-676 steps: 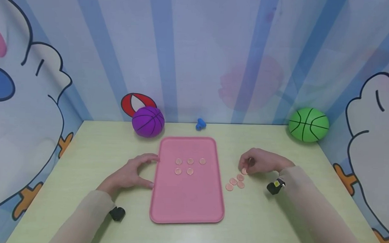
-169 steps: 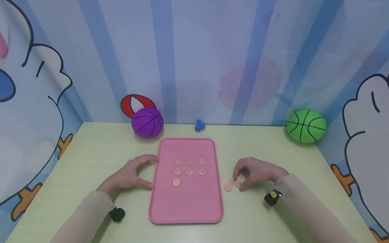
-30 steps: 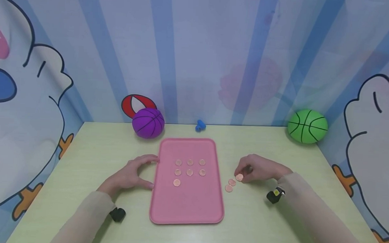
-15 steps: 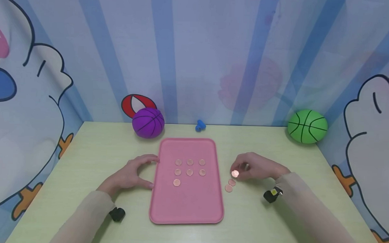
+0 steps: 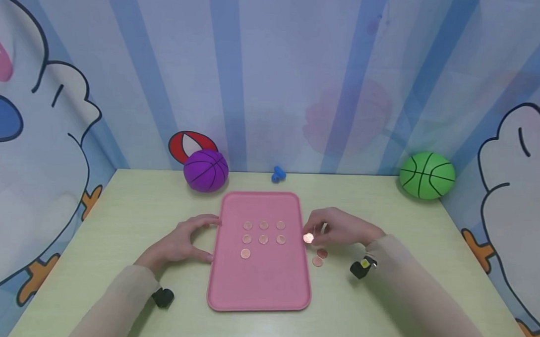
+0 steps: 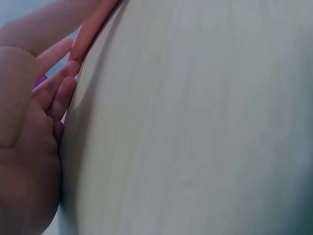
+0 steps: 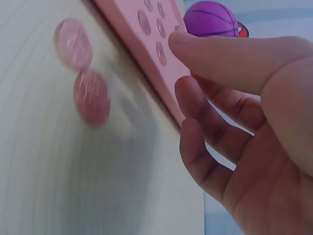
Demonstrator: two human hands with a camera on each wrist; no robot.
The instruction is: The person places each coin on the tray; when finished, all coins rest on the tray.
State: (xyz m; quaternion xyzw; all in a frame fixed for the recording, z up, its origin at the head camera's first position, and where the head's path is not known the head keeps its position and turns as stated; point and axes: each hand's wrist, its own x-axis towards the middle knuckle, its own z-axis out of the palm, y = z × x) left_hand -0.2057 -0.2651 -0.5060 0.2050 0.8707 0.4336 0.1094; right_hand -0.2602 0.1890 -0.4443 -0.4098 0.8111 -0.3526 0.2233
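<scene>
Between thumb and fingertips my right hand [image 5: 341,228] pinches a shiny copper-coloured coin [image 5: 309,238] at the right rim of the pink tray [image 5: 259,289]. In the right wrist view the thumb [image 7: 220,61] hides that coin. Several similar coins [image 5: 263,239] lie flat on the tray: two rows of three, then a single coin [image 5: 245,253] at the left of a third row. Just below the right hand, two loose coins [image 5: 322,253] touch on the table. My left hand [image 5: 175,242] rests at the tray's left edge, thumb and fingers spread, touching the rim.
A purple ball [image 5: 206,170] and a small blue object [image 5: 278,174] stand behind the tray on the pale table [image 5: 358,315]. At the back right corner sits a green ball [image 5: 427,175]. A patterned blue backdrop [image 5: 282,79] rises behind the table.
Over the last second my right hand lifts a coin off the table and carries it left to the tray's rim. Earlier, fewer coins lay on the tray. The left hand stays put.
</scene>
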